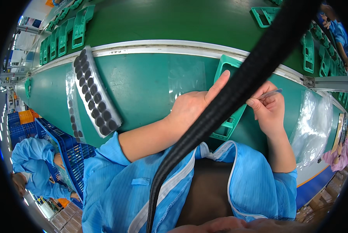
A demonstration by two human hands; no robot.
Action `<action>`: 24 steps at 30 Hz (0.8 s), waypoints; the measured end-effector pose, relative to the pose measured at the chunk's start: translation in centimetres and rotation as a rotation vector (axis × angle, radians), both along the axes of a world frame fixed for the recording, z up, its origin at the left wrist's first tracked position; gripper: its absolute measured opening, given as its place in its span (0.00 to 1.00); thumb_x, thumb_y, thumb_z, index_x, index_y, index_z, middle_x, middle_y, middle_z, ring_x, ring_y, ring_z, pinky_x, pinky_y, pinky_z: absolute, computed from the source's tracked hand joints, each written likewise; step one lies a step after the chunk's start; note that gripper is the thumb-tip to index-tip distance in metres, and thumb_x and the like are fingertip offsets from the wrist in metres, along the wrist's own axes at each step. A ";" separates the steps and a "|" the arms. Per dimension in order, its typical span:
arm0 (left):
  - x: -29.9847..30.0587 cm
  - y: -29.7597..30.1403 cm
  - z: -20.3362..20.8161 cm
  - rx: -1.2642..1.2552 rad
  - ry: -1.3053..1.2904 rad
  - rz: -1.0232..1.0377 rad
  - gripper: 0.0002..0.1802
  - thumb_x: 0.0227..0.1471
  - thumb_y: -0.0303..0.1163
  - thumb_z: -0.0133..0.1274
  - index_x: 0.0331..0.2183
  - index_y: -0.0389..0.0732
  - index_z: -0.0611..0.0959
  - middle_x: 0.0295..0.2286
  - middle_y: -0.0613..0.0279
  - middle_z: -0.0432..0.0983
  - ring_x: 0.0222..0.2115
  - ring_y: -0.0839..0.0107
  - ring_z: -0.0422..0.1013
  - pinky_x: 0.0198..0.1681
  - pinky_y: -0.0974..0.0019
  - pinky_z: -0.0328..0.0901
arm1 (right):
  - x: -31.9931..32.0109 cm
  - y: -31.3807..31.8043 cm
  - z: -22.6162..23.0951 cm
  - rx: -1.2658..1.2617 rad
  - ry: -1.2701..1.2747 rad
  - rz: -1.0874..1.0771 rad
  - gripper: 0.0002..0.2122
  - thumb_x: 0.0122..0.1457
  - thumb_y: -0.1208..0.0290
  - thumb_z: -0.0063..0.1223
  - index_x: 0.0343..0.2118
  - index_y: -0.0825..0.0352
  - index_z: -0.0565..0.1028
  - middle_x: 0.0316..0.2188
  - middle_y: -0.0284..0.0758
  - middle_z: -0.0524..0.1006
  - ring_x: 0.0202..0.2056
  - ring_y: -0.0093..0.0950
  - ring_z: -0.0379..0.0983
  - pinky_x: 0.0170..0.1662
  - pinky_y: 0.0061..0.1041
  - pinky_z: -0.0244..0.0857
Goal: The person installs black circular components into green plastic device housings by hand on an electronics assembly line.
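Observation:
A light green plastic frame (232, 123) with openings lies on the workbench before me, partly covered by a black strap crossing the view. My left hand (189, 106) is over its left side, thumb stretched out toward the far end. The strap hides the other fingers, so whether they grip the frame does not show. Beside the frame's right edge, my right hand (270, 110) is closed, pinching a thin grey strip-like piece (270, 93) between thumb and fingers; its exact kind is unclear. To the left lies a white backing sheet with round black pads (91, 93).
Flat clear plastic bags (310, 124) lie at the right, and clear film (187, 77) beyond my left hand. Past a metal rail (150, 43), several green frames (80, 27) stand on a green surface. A blue crate (71, 155) and a co-worker's blue sleeve (32, 149) are at lower left.

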State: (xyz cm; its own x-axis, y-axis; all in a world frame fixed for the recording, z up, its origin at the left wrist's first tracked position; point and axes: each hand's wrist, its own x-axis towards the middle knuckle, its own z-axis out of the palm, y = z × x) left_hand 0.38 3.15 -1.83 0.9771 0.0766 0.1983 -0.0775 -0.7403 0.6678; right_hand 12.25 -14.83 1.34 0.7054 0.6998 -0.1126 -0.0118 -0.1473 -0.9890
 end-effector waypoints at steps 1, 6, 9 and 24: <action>0.0 0.0 0.0 -0.007 0.004 -0.002 0.43 0.41 0.22 0.51 0.59 0.40 0.53 0.12 0.59 0.68 0.13 0.62 0.67 0.16 0.60 0.63 | 0.0 0.0 0.0 0.000 0.000 -0.002 0.06 0.53 0.79 0.54 0.27 0.69 0.67 0.25 0.37 0.76 0.18 0.13 0.65 0.18 0.10 0.56; 0.0 0.0 0.0 0.001 0.020 0.002 0.42 0.41 0.22 0.51 0.59 0.40 0.54 0.13 0.58 0.68 0.13 0.62 0.68 0.17 0.60 0.63 | 0.1 0.0 0.1 -0.010 0.007 0.013 0.07 0.53 0.80 0.54 0.27 0.67 0.66 0.25 0.38 0.77 0.18 0.12 0.66 0.18 0.10 0.56; 0.1 -0.1 0.1 0.003 0.022 0.002 0.42 0.42 0.22 0.51 0.59 0.39 0.54 0.13 0.58 0.68 0.13 0.62 0.68 0.17 0.60 0.63 | 0.3 -0.1 0.0 0.021 0.032 0.004 0.07 0.53 0.80 0.54 0.27 0.67 0.66 0.25 0.38 0.77 0.19 0.12 0.66 0.18 0.10 0.56; 0.1 -0.6 -1.8 0.005 -0.106 0.033 0.42 0.41 0.21 0.51 0.58 0.39 0.54 0.12 0.59 0.68 0.12 0.62 0.67 0.16 0.61 0.62 | 0.1 -0.1 -0.1 -0.003 0.052 -0.015 0.06 0.52 0.81 0.55 0.27 0.69 0.67 0.25 0.35 0.75 0.28 0.19 0.72 0.30 0.15 0.65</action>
State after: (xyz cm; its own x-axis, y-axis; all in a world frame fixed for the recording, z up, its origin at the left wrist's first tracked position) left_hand 0.47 2.54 -3.62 0.9477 0.1072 0.3007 -0.1230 -0.7467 0.6537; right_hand 12.38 -14.92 1.24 0.7092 0.6886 -0.1514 -0.0656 -0.1493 -0.9866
